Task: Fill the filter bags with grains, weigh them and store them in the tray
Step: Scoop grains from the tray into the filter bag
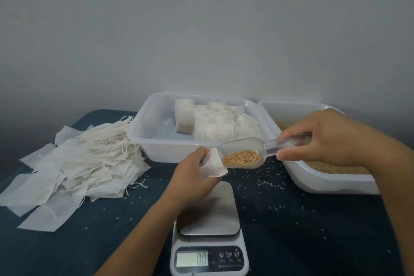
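Scale (209, 251) base cut off below

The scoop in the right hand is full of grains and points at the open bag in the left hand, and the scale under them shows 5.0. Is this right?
Not quite: in the head view the scale shows 0.0, not 5.0. The rest holds: the right hand holds the scoop of grains toward the bag in the left hand.

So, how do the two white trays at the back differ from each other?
The left tray holds filled filter bags, standing packed toward its right side, with bare floor at its left. The right tray holds loose grains spread over its floor, and no bags. The right tray is partly hidden by the right hand; the left tray is almost fully visible. Both are white plastic, rectangular, and stand side by side on the dark table.
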Demonstrator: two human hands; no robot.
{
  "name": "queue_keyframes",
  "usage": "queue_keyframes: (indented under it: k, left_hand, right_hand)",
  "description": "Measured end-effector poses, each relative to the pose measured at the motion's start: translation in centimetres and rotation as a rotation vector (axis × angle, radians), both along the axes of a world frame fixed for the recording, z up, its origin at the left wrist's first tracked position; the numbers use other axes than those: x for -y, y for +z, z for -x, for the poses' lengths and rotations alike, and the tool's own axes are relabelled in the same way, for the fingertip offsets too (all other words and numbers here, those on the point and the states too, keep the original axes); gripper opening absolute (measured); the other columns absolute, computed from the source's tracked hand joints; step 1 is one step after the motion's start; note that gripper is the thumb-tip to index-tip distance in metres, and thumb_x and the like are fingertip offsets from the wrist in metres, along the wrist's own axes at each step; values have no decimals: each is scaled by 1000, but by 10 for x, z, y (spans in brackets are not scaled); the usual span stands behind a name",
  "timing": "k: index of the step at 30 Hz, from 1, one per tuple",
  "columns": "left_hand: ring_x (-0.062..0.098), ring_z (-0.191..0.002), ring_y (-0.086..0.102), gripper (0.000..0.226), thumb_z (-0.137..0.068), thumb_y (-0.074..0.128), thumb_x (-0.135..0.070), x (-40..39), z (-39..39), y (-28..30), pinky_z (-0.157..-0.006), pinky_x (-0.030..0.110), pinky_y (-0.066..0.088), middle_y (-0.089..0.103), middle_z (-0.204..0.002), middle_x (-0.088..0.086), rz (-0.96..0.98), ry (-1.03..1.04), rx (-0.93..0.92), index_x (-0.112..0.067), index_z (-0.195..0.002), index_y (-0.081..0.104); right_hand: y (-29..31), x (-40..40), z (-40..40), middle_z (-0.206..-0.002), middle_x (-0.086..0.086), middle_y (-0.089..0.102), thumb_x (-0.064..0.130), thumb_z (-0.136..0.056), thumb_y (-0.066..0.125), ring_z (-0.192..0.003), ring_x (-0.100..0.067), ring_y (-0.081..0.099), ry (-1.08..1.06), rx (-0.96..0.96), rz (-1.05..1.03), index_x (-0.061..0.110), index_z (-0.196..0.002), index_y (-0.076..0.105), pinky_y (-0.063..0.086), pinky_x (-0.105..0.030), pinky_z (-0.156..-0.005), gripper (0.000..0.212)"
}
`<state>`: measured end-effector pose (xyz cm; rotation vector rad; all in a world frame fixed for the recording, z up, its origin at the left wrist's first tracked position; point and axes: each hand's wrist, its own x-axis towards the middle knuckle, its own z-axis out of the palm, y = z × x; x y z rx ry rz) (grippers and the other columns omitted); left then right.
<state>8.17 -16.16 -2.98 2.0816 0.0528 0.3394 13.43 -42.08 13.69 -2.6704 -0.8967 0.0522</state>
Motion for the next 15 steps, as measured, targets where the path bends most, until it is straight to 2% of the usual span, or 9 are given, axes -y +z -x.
queue_keyframes:
  k: [3,6,8,11,15]
  left_hand:
    - [9,-92,62,36,-83,84,-34,0,0,0,-70,16,47,63,-104,-13,1,-4,-2,-34,-102,54]
    - [9,-94,62,36,-83,84,-34,0,-1,-1,-72,18,50,64,-105,-11,3,-9,-2,-32,-106,56]
    - [9,-95,62,38,-83,84,-36,0,-2,-2,-72,17,50,64,-107,-13,2,-11,-10,-32,-109,56]
    - [7,-93,62,36,-84,83,-37,0,-2,-3,-71,15,49,63,-105,-15,4,-17,-7,-34,-107,55]
    - [8,-88,61,34,-83,83,-36,0,-3,-4,-62,9,44,62,-99,-14,6,-9,-4,-34,-100,53]
  right_hand:
    - [4,-3,1,-81,38,67,74,-63,74,-86,13,59,-3,52,53,64,-74,68,51,-25,-72,16]
    - [9,-6,5,-81,35,68,76,-63,70,-82,6,61,-16,89,108,57,-88,75,56,-32,-79,31]
    - [11,-8,8,-80,34,69,77,-64,68,-78,3,62,-20,118,138,56,-95,76,56,-33,-79,39]
    - [14,-10,11,-81,37,66,79,-64,66,-77,4,60,-15,148,161,58,-96,75,55,-31,-75,40]
    - [16,-12,13,-84,39,65,80,-64,62,-77,3,59,0,183,193,61,-99,72,54,-32,-73,41]
